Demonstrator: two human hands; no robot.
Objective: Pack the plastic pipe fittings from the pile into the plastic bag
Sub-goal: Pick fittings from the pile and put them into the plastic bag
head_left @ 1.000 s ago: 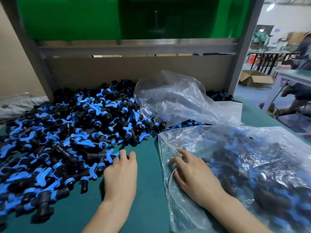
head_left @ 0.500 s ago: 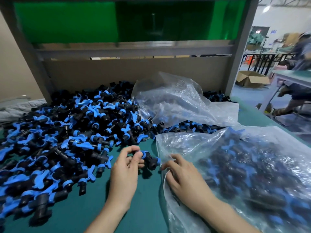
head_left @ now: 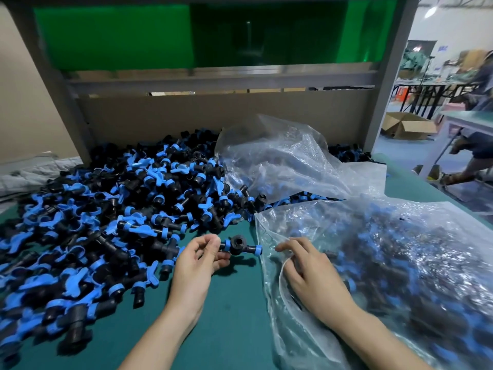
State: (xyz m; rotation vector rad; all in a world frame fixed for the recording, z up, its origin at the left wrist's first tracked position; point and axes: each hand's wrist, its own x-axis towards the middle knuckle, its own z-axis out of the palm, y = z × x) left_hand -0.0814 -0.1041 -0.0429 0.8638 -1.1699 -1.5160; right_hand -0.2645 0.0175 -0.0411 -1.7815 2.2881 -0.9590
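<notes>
Fitting pinched in left hand, right hand resting on bag

I see the pile on the left half of the table, reaching back to the board behind it. The bag lies on the right with fittings in it, its mouth toward the pile. A second bag lies behind it, overlapping the pile's right edge. Between pile and bag, the left hand holds one fitting just beside the bag's mouth. The right hand rests on the bag's near left part. A box sits on the floor beyond the table, far right.
</notes>
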